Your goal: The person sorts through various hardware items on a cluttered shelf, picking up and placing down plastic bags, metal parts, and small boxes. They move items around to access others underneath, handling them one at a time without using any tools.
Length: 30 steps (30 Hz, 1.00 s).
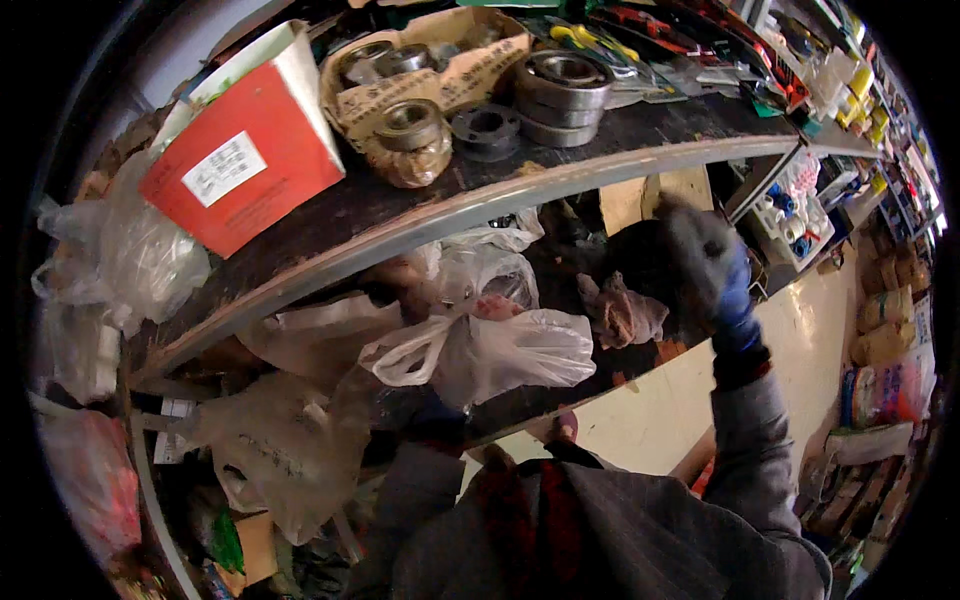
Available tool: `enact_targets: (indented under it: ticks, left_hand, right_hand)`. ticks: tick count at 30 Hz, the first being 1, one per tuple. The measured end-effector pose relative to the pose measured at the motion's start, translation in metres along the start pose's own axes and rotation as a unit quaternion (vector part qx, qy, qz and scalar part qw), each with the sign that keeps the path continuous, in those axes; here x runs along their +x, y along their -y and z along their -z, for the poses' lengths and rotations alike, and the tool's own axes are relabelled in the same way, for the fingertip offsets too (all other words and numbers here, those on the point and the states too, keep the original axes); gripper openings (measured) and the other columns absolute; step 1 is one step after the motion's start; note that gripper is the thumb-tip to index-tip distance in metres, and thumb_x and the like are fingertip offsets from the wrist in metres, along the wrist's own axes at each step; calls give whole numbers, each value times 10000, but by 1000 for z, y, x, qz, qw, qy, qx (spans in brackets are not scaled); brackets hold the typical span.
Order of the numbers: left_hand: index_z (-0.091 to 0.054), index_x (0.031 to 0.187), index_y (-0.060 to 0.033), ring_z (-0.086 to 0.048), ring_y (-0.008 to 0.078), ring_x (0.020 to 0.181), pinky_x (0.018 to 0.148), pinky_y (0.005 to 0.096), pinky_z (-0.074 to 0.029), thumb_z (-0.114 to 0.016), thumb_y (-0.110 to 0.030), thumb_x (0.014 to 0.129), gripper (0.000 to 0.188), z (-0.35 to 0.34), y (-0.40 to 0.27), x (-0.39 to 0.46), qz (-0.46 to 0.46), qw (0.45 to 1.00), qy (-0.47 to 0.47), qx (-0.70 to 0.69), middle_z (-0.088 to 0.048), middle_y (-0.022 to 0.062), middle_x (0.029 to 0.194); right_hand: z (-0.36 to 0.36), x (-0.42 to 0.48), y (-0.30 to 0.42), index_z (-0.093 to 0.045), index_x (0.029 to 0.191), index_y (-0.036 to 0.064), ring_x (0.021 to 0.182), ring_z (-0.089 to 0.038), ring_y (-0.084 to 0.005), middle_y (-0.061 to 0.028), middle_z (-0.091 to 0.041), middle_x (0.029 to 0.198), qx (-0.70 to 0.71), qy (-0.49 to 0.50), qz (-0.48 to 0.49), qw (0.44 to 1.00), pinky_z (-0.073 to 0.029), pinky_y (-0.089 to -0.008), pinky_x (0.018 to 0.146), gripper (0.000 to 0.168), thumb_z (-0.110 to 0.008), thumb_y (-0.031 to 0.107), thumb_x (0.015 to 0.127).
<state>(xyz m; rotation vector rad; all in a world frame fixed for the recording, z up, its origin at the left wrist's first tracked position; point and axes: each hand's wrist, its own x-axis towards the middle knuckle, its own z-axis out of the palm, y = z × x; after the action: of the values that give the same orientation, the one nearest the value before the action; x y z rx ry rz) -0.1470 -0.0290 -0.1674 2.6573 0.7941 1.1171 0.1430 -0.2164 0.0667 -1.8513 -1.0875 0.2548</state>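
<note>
My right hand [697,251], in a grey and blue work glove, reaches over the lower shelf [525,405]. It is blurred, beside an open cardboard box [622,202], and its fingers are hard to make out. A crumpled brownish rag [624,311] lies on the shelf to its left. Only the dark blue cuff of my left hand [439,416] shows. The rest is hidden by a white plastic carrier bag [517,352], so I cannot tell whether I grip it. Behind this bag sits another clear plastic bag [480,266] with unclear contents.
A metal-edged upper shelf [480,202] crosses above my hands. On it stand a red box [244,161], stacked steel bearings [562,97], a black ring [486,131] and a cardboard tray [427,64]. A large plastic bag [277,450] hangs left; a white bin [795,225] is right.
</note>
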Motion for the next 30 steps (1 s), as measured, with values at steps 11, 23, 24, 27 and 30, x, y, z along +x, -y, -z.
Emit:
enact_targets:
  ticks: [11, 23, 24, 27, 30]
  left_hand:
    - [-614, 1101, -26, -596, 168, 923, 829, 289, -488, -523, -252, 978, 274, 7, 6, -2, -11, 999, -3, 38, -630, 81, 1044]
    - [-626, 1079, -26, -605, 174, 909, 822, 288, -494, -530, -249, 967, 267, 10, 1, -10, -4, 999, 4, 51, -641, 80, 1027]
    - [-627, 1077, -26, -606, 174, 908, 821, 288, -495, -531, -248, 966, 266, 11, 1, -14, 0, 999, 7, 54, -642, 80, 1026]
    - [-630, 1071, -26, -608, 175, 904, 819, 288, -496, -533, -248, 963, 265, 10, 0, -18, 8, 999, 15, 51, -644, 80, 1022]
    - [-633, 1066, -27, -611, 177, 901, 817, 288, -497, -535, -247, 961, 263, 10, -3, -24, 17, 998, 17, 51, -647, 80, 1017]
  right_hand:
    - [-104, -57, -141, -444, 1431, 211, 1224, -479, -386, -200, -495, 1329, -338, 57, 136, 930, -391, -533, 987, 680, -653, 346, 798]
    - [-127, 50, -198, -569, 1254, 52, 1017, -618, -355, -165, -650, 1111, -450, 55, 297, 840, -464, -508, 911, 521, -564, 403, 869]
    - [-138, 71, -203, -589, 1227, 57, 987, -628, -346, -158, -661, 1087, -422, 87, 198, 881, -472, -504, 883, 490, -560, 396, 874]
    - [-156, 102, -187, -593, 1175, 65, 991, -614, -400, -194, -659, 1067, -480, 240, -15, 844, -445, -530, 894, 452, -625, 305, 794]
    - [-171, 115, -194, -604, 1151, 71, 983, -618, -386, -187, -661, 1056, -492, 270, -65, 825, -450, -522, 876, 416, -619, 291, 798]
